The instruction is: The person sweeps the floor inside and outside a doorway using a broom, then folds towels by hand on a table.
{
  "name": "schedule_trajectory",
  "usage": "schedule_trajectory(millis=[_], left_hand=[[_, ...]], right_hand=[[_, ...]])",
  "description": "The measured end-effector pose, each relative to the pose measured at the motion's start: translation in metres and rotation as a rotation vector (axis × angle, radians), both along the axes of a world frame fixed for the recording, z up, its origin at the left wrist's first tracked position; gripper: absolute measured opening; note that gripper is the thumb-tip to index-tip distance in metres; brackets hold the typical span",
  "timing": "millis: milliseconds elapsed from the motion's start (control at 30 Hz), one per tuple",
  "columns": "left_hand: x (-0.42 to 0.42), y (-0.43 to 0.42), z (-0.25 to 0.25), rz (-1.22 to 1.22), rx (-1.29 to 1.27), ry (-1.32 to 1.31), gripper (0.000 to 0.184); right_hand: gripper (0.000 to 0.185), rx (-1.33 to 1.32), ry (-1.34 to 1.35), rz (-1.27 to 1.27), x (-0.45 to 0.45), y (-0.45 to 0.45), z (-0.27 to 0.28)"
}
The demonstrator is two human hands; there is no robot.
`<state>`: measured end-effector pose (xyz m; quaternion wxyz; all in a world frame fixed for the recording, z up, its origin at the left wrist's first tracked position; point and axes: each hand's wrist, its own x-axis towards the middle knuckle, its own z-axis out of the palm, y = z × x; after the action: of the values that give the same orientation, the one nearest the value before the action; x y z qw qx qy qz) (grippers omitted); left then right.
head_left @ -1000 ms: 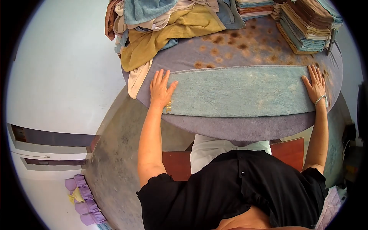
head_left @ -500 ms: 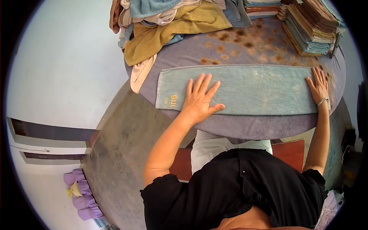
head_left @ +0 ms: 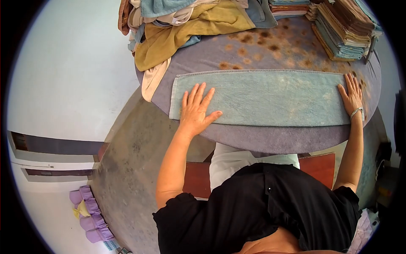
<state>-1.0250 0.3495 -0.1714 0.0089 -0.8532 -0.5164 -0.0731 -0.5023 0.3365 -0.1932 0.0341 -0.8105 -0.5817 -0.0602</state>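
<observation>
A pale blue-green towel (head_left: 270, 99), folded into a long strip, lies flat across the near part of the cloth-covered table. On its left end rests my left hand (head_left: 196, 110), palm down with fingers spread, covering the yellow lettering there. My right hand (head_left: 351, 95) lies flat at the towel's right end, fingers stretched out, a bracelet (head_left: 356, 112) at its wrist. Neither hand grips anything.
Loose towels in a heap (head_left: 194, 29) fill the table's far left. Neatly folded towels stand in a stack (head_left: 344, 31) at the far right, beside another stack (head_left: 289, 8). Brown stains mark the table cover (head_left: 275, 142) behind the towel.
My left hand has slid left along the towel to its left end, over the lettering. My right hand has stayed in place.
</observation>
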Motion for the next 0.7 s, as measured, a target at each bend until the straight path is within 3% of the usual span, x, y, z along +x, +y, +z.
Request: schedule_trajectory(millis=[267,400,600,700], left_hand=[[-0.017,0.002,0.005,0.061,-0.058,-0.005,0.082],[0.021,0.0,0.031,0.126,-0.109,0.03,0.085],[0.137,-0.002,0.027,-0.333,-0.051,-0.123,0.088],[0.164,-0.004,0.009,-0.37,-0.119,-0.136,0.092]], right_hand=[[0.065,-0.004,-0.003,-0.006,0.0,0.001,-0.001],[0.065,0.002,0.015,0.003,0.001,0.0,-0.002],[0.066,0.001,0.052,0.007,-0.004,-0.001,0.004],[0.066,0.01,0.07,0.002,-0.004,-0.002,0.004]])
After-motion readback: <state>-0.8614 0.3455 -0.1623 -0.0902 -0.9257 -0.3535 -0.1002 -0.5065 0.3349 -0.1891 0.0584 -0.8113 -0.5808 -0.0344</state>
